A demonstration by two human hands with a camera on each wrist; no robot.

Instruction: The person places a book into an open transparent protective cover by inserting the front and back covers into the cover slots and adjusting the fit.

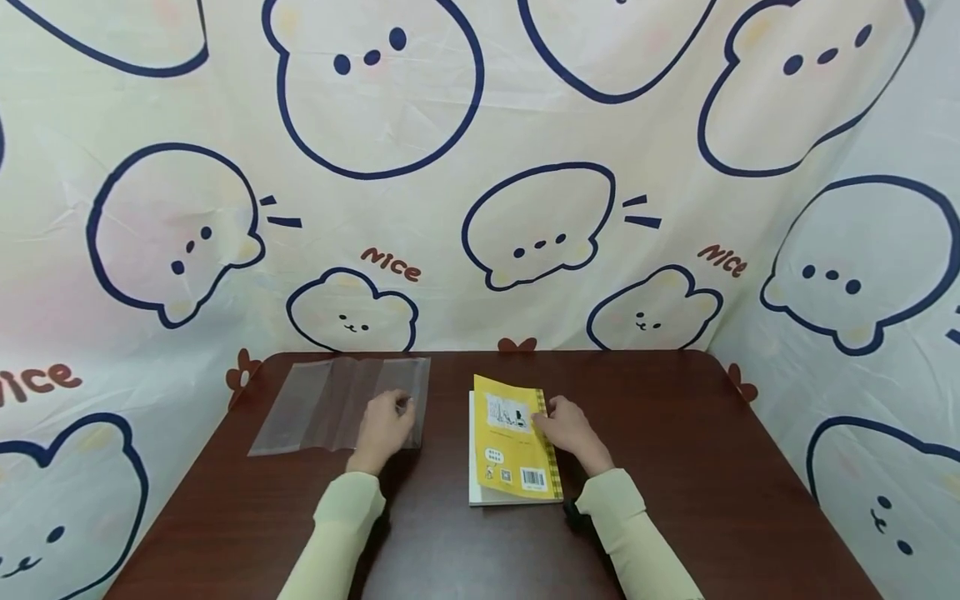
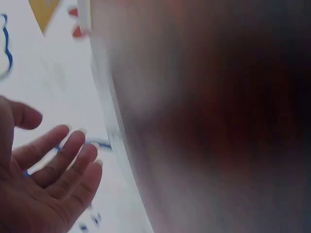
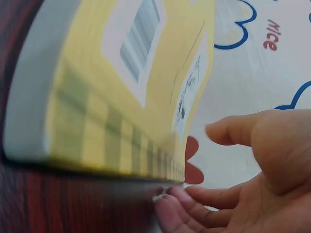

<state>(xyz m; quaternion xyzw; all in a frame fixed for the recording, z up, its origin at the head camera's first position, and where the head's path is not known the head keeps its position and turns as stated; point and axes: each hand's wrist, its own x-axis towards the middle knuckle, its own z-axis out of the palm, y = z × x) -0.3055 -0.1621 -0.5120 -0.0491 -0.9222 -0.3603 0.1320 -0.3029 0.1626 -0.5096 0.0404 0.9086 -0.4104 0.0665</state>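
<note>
Yellow rectangular paper-covered book (image 1: 521,454), 12 o'clock, long axis roughly 12–6, spine (image 1: 553,458) facing 3 | my right hand (image 1: 570,431) beside it, fingers loose | my left hand (image 1: 384,429) relaxed over clear rectangular plastic sheet (image 1: 303,408), 11 o'clock

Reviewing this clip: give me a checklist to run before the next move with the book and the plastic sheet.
1. Book resting on the table, barcode side up: ok.
2. Yellow cover flush with the white pages: not ok; pages show along its left and lower edges.
3. Clear plastic sheet apart from the book: ok; it lies to the left, bare table between.
4. Sheet free of creases: not ok; fold lines show.
5. Left hand free: ok; fingers relaxed, nothing held.
6. Right hand touching the book's striped edge: cannot tell; it is right beside it.
</note>
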